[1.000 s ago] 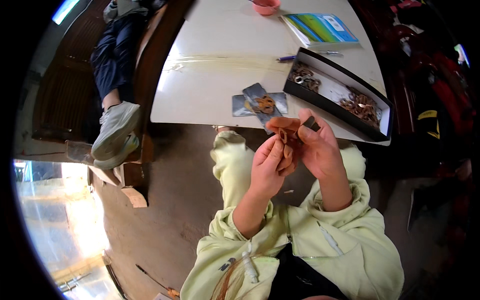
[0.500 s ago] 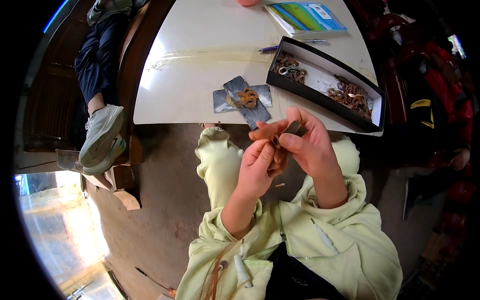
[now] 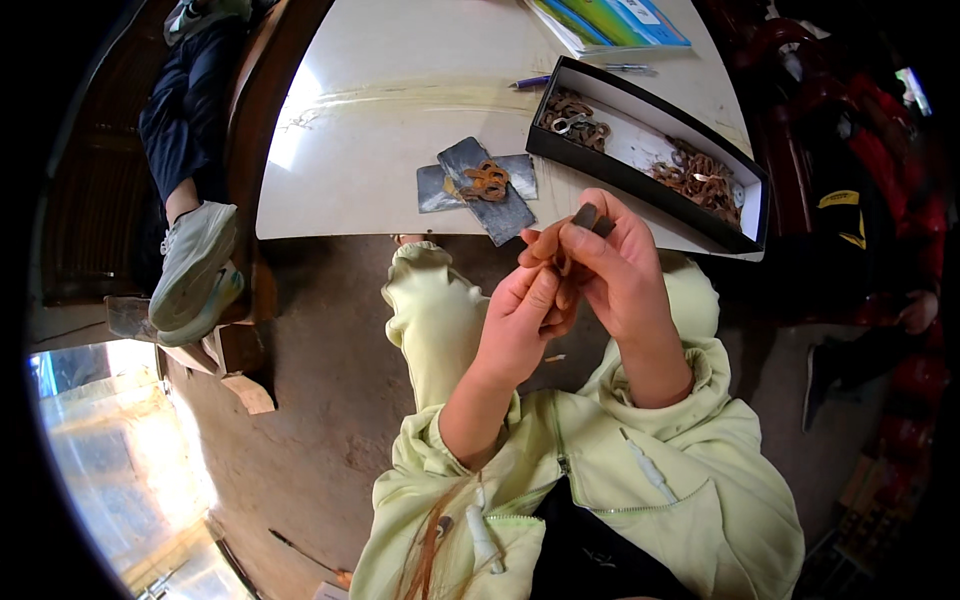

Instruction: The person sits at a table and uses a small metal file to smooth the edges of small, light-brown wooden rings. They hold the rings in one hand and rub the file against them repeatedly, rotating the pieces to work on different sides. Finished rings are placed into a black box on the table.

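Note:
My left hand is closed in a pinch on a small rusty brown metal piece, mostly covered by fingers. Against it, my right hand grips a small dark strip, its end poking up between thumb and fingers. Both hands meet in front of the table's near edge, above my lap. Just beyond them on the table, two dark grey flat sheets lie crossed, with several rusty ring-shaped pieces on top.
A long black box with a white inside holds heaps of rusty pieces on the white table. Behind it lie pens and a colourful book. A seated person's shoes show at left; a wooden-handled tool lies on the floor.
My fingers have drawn closer together around the metal piece, and the dark strip has tipped more upright. The view has shifted slightly, so the table sits a little higher.

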A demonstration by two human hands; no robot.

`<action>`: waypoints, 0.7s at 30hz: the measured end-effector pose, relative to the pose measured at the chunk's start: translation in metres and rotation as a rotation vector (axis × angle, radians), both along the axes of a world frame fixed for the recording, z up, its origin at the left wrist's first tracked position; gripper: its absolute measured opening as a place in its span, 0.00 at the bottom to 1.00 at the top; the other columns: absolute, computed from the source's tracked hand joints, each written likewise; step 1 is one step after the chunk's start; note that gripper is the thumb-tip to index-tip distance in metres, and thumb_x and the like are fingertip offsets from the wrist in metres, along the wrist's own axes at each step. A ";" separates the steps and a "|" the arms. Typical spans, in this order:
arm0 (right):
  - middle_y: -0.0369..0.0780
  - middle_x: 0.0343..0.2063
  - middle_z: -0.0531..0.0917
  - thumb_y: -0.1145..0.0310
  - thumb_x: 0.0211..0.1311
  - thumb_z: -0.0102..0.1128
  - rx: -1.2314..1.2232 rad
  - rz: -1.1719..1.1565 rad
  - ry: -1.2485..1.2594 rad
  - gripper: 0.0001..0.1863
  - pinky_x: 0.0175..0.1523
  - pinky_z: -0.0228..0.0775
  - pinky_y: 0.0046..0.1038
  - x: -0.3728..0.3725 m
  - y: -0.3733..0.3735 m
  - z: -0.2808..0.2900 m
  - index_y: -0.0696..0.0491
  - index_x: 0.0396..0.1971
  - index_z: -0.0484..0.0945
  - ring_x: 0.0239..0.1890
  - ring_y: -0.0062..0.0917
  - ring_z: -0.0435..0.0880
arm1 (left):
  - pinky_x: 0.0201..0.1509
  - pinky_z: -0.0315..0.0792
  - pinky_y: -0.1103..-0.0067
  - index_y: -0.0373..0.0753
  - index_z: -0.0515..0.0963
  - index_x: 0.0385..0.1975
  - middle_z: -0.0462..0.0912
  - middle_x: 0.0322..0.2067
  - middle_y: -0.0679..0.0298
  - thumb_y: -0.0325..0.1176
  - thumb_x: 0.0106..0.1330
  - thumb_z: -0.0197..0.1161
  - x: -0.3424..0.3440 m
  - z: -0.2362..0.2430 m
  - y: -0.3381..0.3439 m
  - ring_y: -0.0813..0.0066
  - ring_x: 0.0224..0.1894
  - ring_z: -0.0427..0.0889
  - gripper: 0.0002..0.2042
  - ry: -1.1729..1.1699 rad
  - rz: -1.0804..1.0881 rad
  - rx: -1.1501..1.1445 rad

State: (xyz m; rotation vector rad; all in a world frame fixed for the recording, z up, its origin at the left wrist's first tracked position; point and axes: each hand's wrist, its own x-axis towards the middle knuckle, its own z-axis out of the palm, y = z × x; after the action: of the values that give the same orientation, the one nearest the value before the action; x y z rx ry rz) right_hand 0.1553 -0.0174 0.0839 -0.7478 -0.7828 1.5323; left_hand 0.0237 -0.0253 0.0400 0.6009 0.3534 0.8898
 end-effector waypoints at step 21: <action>0.56 0.42 0.79 0.83 0.60 0.50 0.085 -0.124 -0.211 0.12 0.48 0.75 0.30 -0.017 0.003 -0.001 0.55 0.25 0.57 0.46 0.33 0.80 | 0.10 0.51 0.84 0.39 0.66 0.27 0.55 0.09 0.71 0.40 0.74 0.42 -0.009 0.016 0.002 0.81 0.08 0.51 0.15 -0.131 0.016 -0.256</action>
State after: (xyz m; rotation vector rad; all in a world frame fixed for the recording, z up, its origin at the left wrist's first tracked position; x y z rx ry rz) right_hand 0.1383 -0.0149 0.0829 -0.8879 -0.9339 1.3150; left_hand 0.0144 -0.0230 0.0559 0.3027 0.3474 0.8778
